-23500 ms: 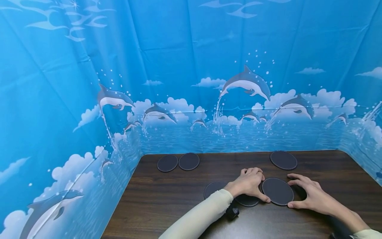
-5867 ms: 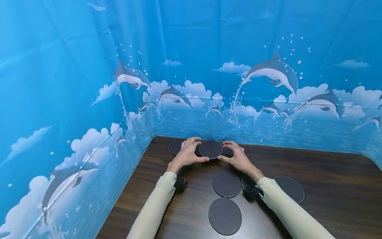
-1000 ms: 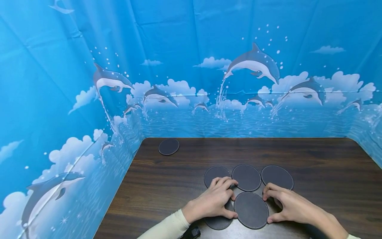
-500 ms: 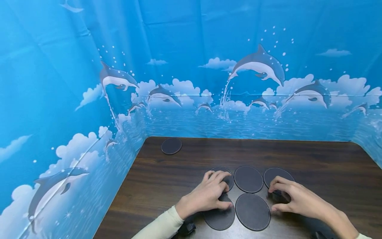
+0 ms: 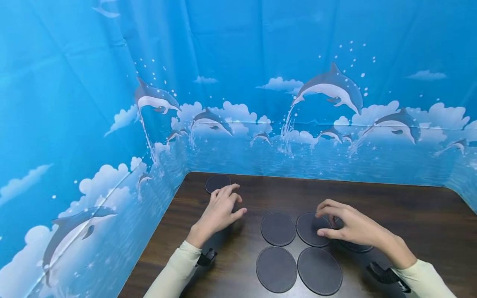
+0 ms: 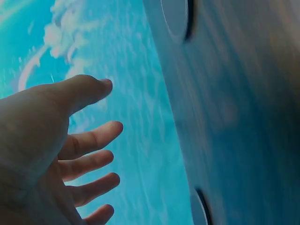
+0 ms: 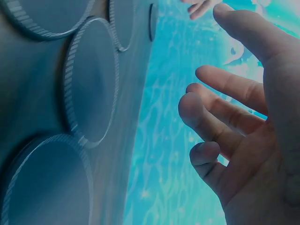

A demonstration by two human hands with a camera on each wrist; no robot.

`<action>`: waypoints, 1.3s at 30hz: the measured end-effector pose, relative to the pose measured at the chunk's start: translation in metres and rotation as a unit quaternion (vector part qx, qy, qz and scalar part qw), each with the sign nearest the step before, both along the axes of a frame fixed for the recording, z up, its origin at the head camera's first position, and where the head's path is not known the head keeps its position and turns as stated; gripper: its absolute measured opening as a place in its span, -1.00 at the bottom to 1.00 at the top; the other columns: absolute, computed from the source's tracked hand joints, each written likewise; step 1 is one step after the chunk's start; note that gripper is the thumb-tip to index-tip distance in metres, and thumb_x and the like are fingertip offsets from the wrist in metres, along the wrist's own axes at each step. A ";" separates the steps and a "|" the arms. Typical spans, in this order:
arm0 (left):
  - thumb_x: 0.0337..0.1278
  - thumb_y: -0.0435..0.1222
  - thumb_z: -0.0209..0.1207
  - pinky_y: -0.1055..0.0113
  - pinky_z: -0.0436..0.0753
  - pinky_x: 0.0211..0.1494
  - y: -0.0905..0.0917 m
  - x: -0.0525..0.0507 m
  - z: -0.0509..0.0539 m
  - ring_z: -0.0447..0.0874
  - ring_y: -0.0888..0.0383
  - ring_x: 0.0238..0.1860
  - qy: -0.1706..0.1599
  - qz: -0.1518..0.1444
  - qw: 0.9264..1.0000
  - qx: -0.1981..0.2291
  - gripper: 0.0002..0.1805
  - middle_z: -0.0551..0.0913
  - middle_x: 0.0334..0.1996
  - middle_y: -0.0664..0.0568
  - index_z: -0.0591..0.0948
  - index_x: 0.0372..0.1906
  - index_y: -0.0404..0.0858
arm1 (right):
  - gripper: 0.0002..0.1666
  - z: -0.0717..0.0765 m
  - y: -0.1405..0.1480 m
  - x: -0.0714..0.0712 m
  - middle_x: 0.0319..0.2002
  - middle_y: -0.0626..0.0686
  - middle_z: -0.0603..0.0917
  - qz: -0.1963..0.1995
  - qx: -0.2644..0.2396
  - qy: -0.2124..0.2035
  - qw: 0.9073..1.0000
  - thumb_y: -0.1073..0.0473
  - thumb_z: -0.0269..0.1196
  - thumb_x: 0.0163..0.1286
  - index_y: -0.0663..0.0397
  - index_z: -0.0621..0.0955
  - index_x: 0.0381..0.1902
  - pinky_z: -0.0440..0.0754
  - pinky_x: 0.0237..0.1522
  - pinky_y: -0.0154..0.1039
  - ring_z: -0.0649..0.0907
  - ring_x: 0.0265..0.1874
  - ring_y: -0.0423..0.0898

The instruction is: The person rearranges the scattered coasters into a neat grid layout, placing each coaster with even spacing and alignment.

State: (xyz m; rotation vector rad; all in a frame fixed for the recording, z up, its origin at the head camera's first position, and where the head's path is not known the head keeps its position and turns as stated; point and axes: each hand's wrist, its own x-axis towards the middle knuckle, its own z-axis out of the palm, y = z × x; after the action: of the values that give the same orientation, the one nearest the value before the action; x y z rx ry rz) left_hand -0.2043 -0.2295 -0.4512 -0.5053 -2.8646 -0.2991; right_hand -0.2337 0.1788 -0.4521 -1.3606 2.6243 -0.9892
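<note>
My left hand (image 5: pixel 218 212) hovers over the table's left side, fingers spread and loosely bent, holding nothing. Just beyond its fingertips lies a dark round coaster (image 5: pixel 218 183), partly covered by the hand in the head view. My right hand (image 5: pixel 355 225) is raised with loosely curved fingers and nothing in them. Beneath it are a back-row coaster (image 5: pixel 311 229) and a right-hand coaster (image 5: pixel 357 247), the latter mostly hidden. Two front coasters, a left one (image 5: pixel 276 270) and a right one (image 5: pixel 319 271), sit side by side. Behind the left one is another coaster (image 5: pixel 278 229). Stitched rims show on the coasters (image 7: pixel 91 82) in the right wrist view.
The dark wood-grain table (image 5: pixel 410 215) runs back to a blue dolphin-print curtain (image 5: pixel 238 153), which also hangs along the left side. Black wrist cameras, one on the left wrist (image 5: pixel 206 257) and one on the right wrist (image 5: pixel 384 273), sit close above the tabletop.
Both hands have left the front-right coaster they were around. The left hand has moved left and back towards the lone far coaster; the right has lifted and shifted slightly back.
</note>
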 end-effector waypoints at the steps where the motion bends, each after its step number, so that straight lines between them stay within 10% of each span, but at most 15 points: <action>1: 0.31 0.05 0.32 -0.19 0.16 0.40 -0.007 -0.003 -0.001 0.24 -0.10 0.45 -0.004 0.012 1.000 0.000 -0.63 0.33 0.45 -0.10 0.71 -0.08 -0.17 | -0.64 0.000 -0.006 -0.002 0.10 -0.07 0.55 0.003 -0.003 -0.002 1.000 -0.10 0.41 0.37 -0.20 0.66 0.06 0.52 -0.41 -0.25 0.54 -0.39 -0.28; 13: 0.29 0.03 0.35 -0.22 0.21 0.34 -0.055 -0.021 -0.037 0.25 -0.17 0.43 -0.068 0.071 0.995 0.014 -0.61 0.34 0.43 -0.15 0.65 0.03 -0.13 | -0.60 -0.011 -0.077 -0.041 0.01 -0.15 0.59 0.060 -0.022 -0.053 0.997 -0.17 0.37 0.40 -0.18 0.64 0.09 0.60 -0.30 -0.14 0.62 -0.27 -0.17; 39: 0.33 -0.03 0.32 -0.26 0.18 0.34 -0.080 -0.029 -0.035 0.25 -0.20 0.41 -0.078 0.082 0.991 0.066 -0.56 0.31 0.44 -0.16 0.63 0.17 -0.19 | -0.50 -0.024 -0.085 -0.076 0.17 0.01 0.58 0.015 -0.025 -0.052 0.998 -0.19 0.36 0.40 -0.09 0.63 0.15 0.51 0.11 0.24 0.55 0.17 0.05</action>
State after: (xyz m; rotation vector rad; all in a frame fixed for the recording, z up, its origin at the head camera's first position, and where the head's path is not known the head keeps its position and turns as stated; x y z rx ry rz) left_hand -0.2334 -0.3093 -0.4860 -0.2300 -2.9861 -0.5162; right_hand -0.3095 0.0937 -0.4757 -1.3155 2.5133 -1.0983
